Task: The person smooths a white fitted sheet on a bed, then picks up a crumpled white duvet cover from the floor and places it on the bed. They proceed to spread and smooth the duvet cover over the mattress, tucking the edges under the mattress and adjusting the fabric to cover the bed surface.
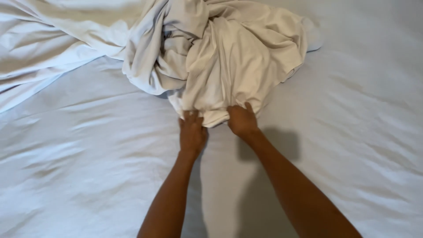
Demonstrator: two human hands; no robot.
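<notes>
Bunched white sheet (220, 57) | heaped mid-bed (352, 145), still unspread | left hand (192, 134) and right hand (242, 120) fingers pinching its near hem | straightening left

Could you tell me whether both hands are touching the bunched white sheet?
Touching: the head view shows the left hand and right hand with fingers pressed into the near edge of the bunched sheet.

The fingertips of the left hand (192, 132) and right hand (241, 120) are hidden under the near edge of the crumpled white sheet (220, 57). That sheet's far side is cut off by the top edge, and both forearms by the bottom edge.
</notes>
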